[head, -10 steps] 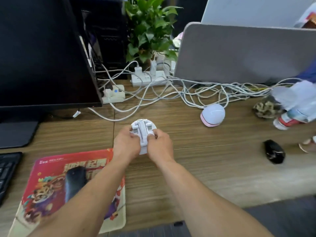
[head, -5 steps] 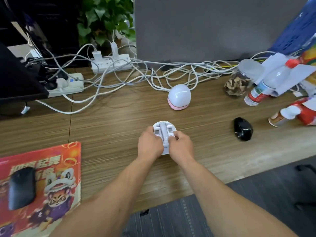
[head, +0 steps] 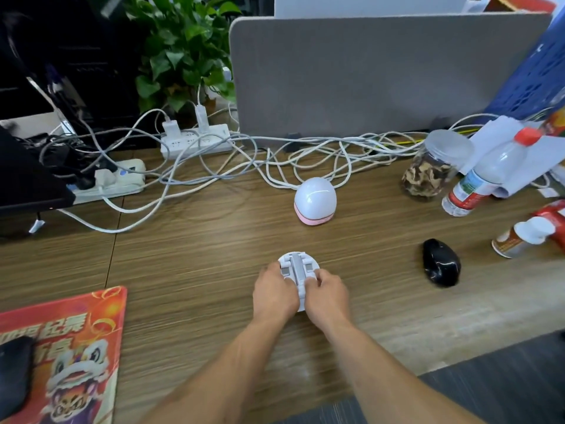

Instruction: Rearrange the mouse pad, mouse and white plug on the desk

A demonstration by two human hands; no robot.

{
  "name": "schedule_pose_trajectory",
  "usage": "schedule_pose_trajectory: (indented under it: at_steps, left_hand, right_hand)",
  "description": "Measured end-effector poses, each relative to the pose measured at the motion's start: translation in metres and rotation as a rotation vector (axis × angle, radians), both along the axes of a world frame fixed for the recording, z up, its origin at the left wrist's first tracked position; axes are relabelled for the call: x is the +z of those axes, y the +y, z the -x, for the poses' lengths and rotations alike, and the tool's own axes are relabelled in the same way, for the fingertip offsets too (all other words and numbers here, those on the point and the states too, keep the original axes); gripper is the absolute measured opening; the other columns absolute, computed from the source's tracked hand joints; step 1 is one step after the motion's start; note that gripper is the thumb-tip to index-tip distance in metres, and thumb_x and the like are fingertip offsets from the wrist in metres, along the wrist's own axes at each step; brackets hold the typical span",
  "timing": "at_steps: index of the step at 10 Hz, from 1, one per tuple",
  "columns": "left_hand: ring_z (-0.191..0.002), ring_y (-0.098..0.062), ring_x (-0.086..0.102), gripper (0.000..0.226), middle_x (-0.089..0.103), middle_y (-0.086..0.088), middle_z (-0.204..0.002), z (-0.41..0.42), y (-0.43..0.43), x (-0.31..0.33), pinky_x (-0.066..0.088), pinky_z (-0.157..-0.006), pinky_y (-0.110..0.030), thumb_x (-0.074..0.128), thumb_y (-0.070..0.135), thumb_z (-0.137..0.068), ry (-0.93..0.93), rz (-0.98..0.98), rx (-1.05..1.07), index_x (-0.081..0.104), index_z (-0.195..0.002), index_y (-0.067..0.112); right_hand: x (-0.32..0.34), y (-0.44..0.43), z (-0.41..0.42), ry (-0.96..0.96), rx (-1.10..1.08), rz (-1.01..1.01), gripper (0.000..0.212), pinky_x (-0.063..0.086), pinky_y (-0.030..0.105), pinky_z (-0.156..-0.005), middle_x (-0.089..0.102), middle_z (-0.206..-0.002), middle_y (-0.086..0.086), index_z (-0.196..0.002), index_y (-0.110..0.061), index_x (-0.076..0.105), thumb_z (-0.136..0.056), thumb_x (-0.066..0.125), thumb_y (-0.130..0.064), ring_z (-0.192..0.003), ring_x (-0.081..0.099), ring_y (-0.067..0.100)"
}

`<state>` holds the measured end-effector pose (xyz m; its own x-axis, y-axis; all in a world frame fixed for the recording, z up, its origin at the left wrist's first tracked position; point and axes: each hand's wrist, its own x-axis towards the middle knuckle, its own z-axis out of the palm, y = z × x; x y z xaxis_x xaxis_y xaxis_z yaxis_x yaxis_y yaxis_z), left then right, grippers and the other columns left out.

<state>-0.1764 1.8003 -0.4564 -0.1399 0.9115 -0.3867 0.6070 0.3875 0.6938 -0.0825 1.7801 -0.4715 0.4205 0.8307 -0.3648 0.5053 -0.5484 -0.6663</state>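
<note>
A round white plug-like device with a folded arm lies on the wooden desk at the centre. My left hand grips its left side and my right hand grips its right side, thumbs on top. The red mouse pad with a lion picture lies at the lower left, and a black mouse rests on its left part, cut off by the frame edge. Another glossy black mouse sits on the desk to the right of my hands.
A white and pink dome gadget stands behind the device. Tangled white cables and two power strips run along the back. A jar, a bottle and a cup crowd the right. A monitor corner juts in at the left.
The view has swung right along the desk, so the mouse pad slid toward the left edge. Both hands stay on the white device, which has shifted rightward away from the pad.
</note>
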Motion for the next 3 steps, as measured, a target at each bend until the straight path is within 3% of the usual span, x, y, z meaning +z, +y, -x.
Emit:
schedule_pose_trajectory:
  at_steps: [1, 2, 3]
  left_hand:
    - [-0.11, -0.032, 0.061, 0.044, 0.068, -0.013, -0.116, 0.001, 0.0, 0.001, 0.048, -0.091, -0.038, 0.042, 0.011, -0.087, -0.006, 0.019, 0.003, 0.058, -0.128, 0.01]
    - [-0.095, -0.029, 0.06, 0.025, 0.068, -0.011, -0.108, 0.007, -0.003, 0.006, 0.047, -0.082, -0.036, 0.045, 0.014, -0.086, -0.065, 0.036, 0.052, 0.062, -0.104, 0.014]
    - [-0.089, -0.027, 0.056, 0.015, 0.066, -0.007, -0.099, 0.026, -0.001, 0.024, 0.044, -0.077, -0.034, 0.046, 0.017, -0.089, -0.092, -0.011, 0.112, 0.059, -0.095, 0.013]
  right_hand:
    - [0.004, 0.001, 0.0, -0.027, 0.013, 0.026, 0.026, 0.034, 0.034, -0.073, 0.065, -0.112, 0.016, -0.092, -0.012, 0.064, -0.095, 0.041, -0.024, -0.09, 0.051, 0.029]
    - [0.013, -0.001, -0.002, 0.008, -0.003, 0.036, 0.032, 0.034, 0.034, -0.077, 0.058, -0.121, 0.015, -0.107, -0.011, 0.066, -0.098, 0.041, -0.028, -0.097, 0.05, 0.029]
    - [0.035, -0.002, -0.007, 0.023, -0.095, -0.052, 0.04, 0.038, 0.036, -0.089, 0.055, -0.131, 0.011, -0.125, -0.014, 0.065, -0.097, 0.045, -0.034, -0.117, 0.053, 0.03]
